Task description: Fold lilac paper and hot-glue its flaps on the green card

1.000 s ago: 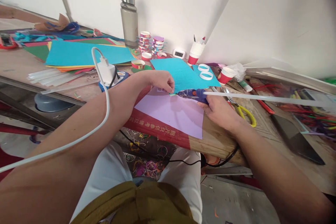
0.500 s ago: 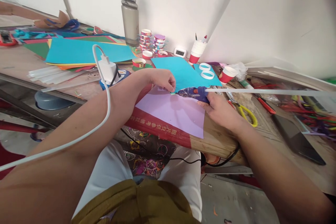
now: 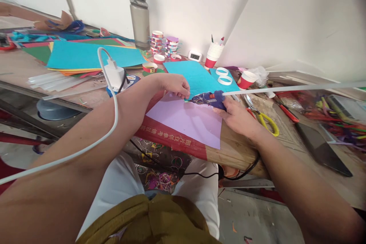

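Right grip (image 3: 236, 116): closed round the handle of the glue gun (image 3: 211, 100), right of the frame's centre.
Left grip (image 3: 177, 85): fingers curled in at the centre, just beside the nozzle; a tiny pale-green scrap (image 3: 186, 101) shows under them, but I cannot tell whether it is pinched.
Gun's change: the back end of the glue stick (image 3: 274, 89) has swung up towards the right edge, while the nozzle stays by the left fingertips; so, as I judge it, only the tilt is altering and the work remains on one spot.
Gun and stick: hard blue plastic, with a long, straight, milky rod behind.
Purple sheet (image 3: 197, 126): smooth, flat, below both hands at the centre.
Blue sheet (image 3: 187, 74): matte, fine-grained, just above the hands.
White rings (image 3: 224, 83): two thin round bands, right of upper centre.
Cup (image 3: 246, 81): red and white, tapered, beside the rings.
Scissors (image 3: 273, 126): yellow loop handles, right of the right grip.
Counter (image 3: 288, 133): worn brown wood, bare at centre right.
Bottle (image 3: 140, 23): grey, translucent, upright, upper left of centre.
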The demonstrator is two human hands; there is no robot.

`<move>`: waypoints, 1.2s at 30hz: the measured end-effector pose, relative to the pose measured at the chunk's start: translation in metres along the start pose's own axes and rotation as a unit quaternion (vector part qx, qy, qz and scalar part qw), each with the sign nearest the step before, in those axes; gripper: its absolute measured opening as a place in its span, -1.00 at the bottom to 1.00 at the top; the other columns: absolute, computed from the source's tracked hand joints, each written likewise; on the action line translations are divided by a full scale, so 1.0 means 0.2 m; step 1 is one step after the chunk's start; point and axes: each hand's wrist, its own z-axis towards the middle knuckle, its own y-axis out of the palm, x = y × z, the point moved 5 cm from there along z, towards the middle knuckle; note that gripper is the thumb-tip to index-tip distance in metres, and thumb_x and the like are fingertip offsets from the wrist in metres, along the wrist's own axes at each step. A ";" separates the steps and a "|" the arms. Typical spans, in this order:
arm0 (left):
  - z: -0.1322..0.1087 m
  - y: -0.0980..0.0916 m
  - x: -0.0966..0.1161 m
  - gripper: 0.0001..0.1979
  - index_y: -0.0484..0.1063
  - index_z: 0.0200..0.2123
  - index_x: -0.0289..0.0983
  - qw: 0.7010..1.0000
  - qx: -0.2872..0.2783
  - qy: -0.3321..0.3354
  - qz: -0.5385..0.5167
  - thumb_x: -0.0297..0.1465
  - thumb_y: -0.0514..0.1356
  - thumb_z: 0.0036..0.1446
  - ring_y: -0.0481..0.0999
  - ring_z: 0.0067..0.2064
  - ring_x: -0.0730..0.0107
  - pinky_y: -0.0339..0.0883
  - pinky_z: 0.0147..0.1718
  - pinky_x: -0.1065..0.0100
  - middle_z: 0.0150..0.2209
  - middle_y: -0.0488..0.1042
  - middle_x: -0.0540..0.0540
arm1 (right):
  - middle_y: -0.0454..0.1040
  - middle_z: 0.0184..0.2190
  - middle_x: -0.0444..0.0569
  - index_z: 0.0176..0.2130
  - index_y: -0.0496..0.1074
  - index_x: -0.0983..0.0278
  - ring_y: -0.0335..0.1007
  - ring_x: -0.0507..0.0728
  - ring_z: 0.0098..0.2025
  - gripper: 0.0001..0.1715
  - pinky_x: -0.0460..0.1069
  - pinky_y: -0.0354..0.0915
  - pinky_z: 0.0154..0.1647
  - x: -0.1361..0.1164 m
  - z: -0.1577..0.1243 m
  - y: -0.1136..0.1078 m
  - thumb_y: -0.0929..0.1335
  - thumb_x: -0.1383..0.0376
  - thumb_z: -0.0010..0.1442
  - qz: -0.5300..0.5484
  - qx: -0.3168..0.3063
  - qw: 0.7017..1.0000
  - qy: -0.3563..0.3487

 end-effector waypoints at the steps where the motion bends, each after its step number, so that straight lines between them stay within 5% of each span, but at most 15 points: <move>1: 0.00 0.00 0.00 -0.72 0.57 -0.39 -0.28 1.000 -0.002 0.003 0.001 -0.23 0.17 -0.06 0.39 -0.41 0.44 0.17 -0.42 0.45 -0.45 0.51 -0.05 | 0.48 -0.03 0.17 0.06 0.34 0.32 0.36 0.35 0.02 -0.56 0.23 0.24 0.04 0.01 0.00 -0.01 0.21 0.15 0.28 -0.004 0.003 1.000 0.005; 12: -0.01 0.00 0.01 -0.70 0.57 -0.35 -0.27 1.000 -0.003 0.002 0.018 -0.22 0.17 -0.06 0.38 -0.44 0.47 0.16 -0.44 0.45 -0.46 0.51 -0.03 | 0.49 -0.03 0.10 0.06 0.37 0.29 0.38 0.30 -0.01 -0.57 0.15 0.27 0.00 -0.02 0.02 0.00 0.26 0.21 0.23 0.052 0.000 0.999 0.003; 23: 0.00 0.01 -0.01 -0.71 0.57 -0.33 -0.25 1.000 0.004 0.018 0.005 -0.20 0.24 -0.10 0.35 -0.47 0.48 0.13 -0.45 0.44 -0.48 0.50 -0.01 | 0.51 -0.21 0.13 -0.11 0.40 0.25 0.41 0.32 -0.18 -0.69 0.17 0.30 -0.17 0.06 -0.03 -0.07 0.24 0.17 0.21 -0.028 0.024 0.998 0.059; 28: 0.01 0.01 -0.03 -0.67 0.55 -0.31 -0.26 1.000 0.008 0.010 0.015 -0.17 0.26 -0.12 0.38 -0.43 0.45 0.14 -0.44 0.44 -0.44 0.51 -0.02 | 0.44 -0.45 -0.07 -0.26 0.37 0.21 0.36 0.17 -0.38 -0.73 0.05 0.30 -0.36 0.13 -0.04 -0.10 0.29 0.08 0.17 0.108 0.036 0.985 0.126; 32: 0.03 0.01 -0.05 -0.65 0.53 -0.32 -0.25 0.999 0.021 0.012 0.036 -0.12 0.27 -0.13 0.40 -0.41 0.43 0.13 -0.45 0.44 -0.42 0.51 -0.03 | 0.36 -0.52 -0.17 -0.30 0.29 0.19 0.28 0.07 -0.51 -0.73 0.00 0.28 -0.46 0.21 -0.06 -0.09 0.32 0.06 0.13 0.274 0.043 0.946 0.168; 36: 0.03 0.02 -0.05 -0.64 0.51 -0.34 -0.25 0.998 0.023 0.001 0.056 -0.10 0.26 -0.14 0.41 -0.39 0.41 0.12 -0.48 0.45 -0.39 0.52 -0.03 | 0.31 -0.56 -0.20 -0.33 0.27 0.18 0.27 0.04 -0.56 -0.80 -0.02 0.29 -0.47 0.38 -0.12 -0.18 0.32 0.12 0.13 0.335 0.153 0.901 0.228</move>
